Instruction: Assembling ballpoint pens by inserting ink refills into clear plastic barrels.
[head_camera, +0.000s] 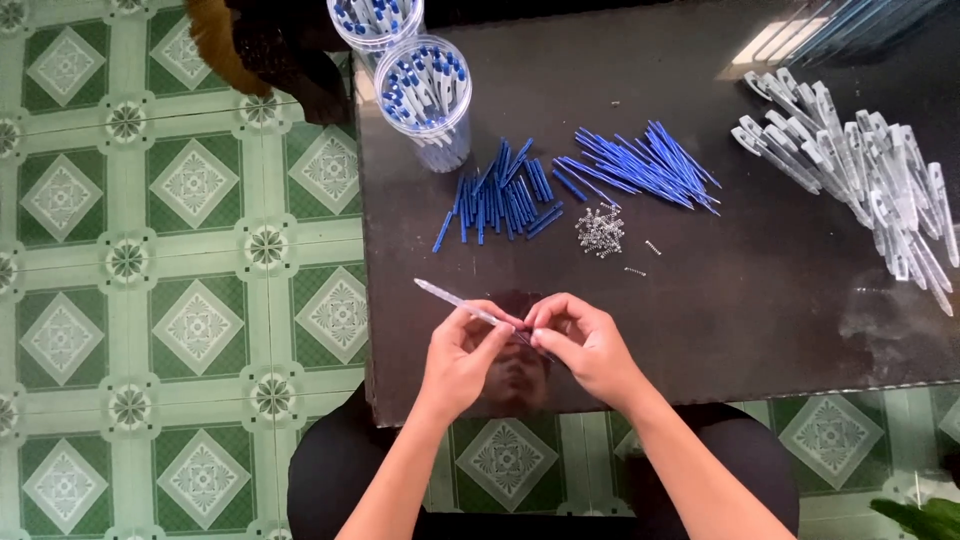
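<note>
One clear pen barrel sits pinched between your left hand and right hand, both grasping it, near the desk's front edge. Blue refills, springs lie toward the back.

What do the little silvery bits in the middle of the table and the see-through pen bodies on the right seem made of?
The small springs look like bare metal wire: silvery, coiled, glinting. The pen barrels look like clear plastic: translucent and pale, with a dull gloss.
</note>
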